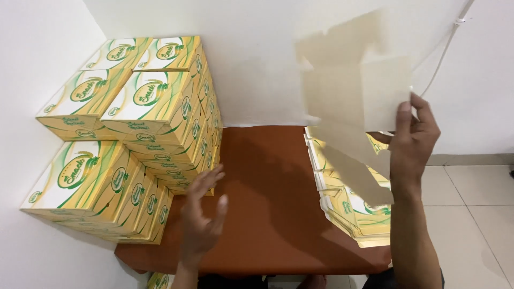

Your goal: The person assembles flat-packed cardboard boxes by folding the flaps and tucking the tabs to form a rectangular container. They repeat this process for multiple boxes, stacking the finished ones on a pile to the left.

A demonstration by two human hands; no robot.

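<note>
My right hand (pixel 412 142) is raised at the right and grips a flat, unfolded cardboard box blank (pixel 350 101) by its right edge; the blank's plain cream inner side faces me and it looks blurred. My left hand (pixel 202 214) hovers open and empty over the brown mat (pixel 267 187), fingers spread, close to the stacked boxes. Below the held blank lies a pile of flat printed blanks (pixel 350 214) in white, yellow and green.
Several folded snack boxes (pixel 139 107), white, yellow and green, are stacked in tall piles against the left wall, with a lower pile (pixel 96 187) in front. A white wall stands behind. Pale floor tiles (pixel 471 214) lie at the right, and a white cable (pixel 444 51) runs down the wall.
</note>
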